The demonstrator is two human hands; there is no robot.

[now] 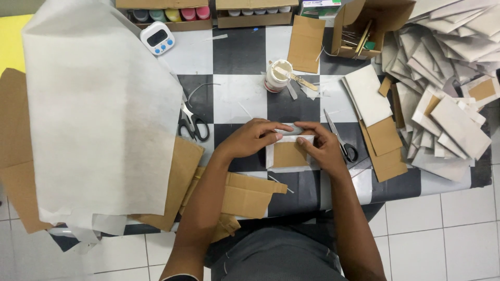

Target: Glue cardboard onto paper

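Note:
A small brown cardboard rectangle (289,154) lies on a piece of white fabric-like paper (285,168) on the black-and-white checkered table (239,99). My left hand (253,137) presses the white flap down along the card's top edge. My right hand (321,144) presses the same folded edge from the right, fingers bent over the card's upper right corner. Both hands touch the piece; neither lifts it.
A big white sheet (99,109) covers the left over brown cardboard (179,177). Black scissors (191,125) lie left of my hands, another pair (341,141) right. A glue jar with a stick (277,77), a white timer (157,37), stacked finished pieces (448,104) and boxes (364,26) sit beyond.

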